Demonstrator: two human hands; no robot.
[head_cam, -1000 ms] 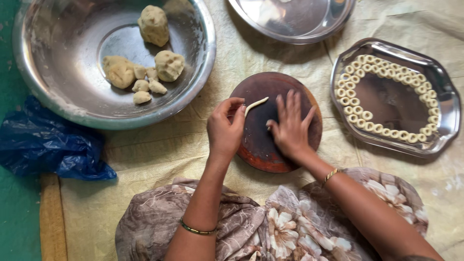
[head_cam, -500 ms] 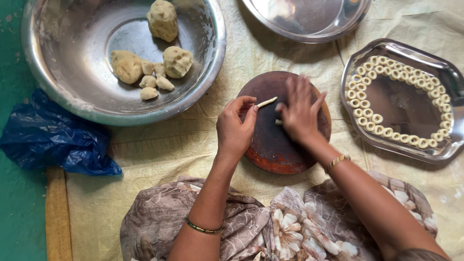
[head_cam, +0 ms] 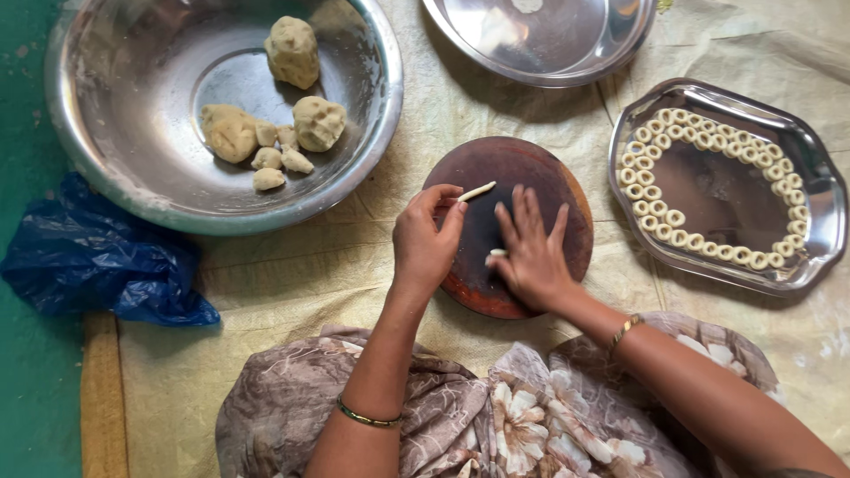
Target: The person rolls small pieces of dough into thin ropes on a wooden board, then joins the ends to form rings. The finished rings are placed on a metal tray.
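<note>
Looking down from my head, my left hand pinches one end of a thin dough strip between thumb and fingertips; the strip points up and away from my grip, lying on the round wooden board. My right hand lies flat and open just beside the left, palm down on the board, fingers spread, holding nothing; a small pale end of dough peeps out from under its thumb side, so there seems to be another bit being rolled beneath the palm, though most of it is hidden.

A moment ago the strip sat closer between my two hands, and my right palm was higher on the board. Now the right hand has drawn back toward my lap, and the left has kept its pinch on the strip. I judge the rolling stroke is at its near end and the strip is thin enough for shaping.

Beyond my left hand, well apart, stands the big steel bowl with lumps of dough. To the far side of my right hand is the steel tray, lined with small dough rings. A second steel plate sits past the board, and a blue plastic bag lies far off to the left.
</note>
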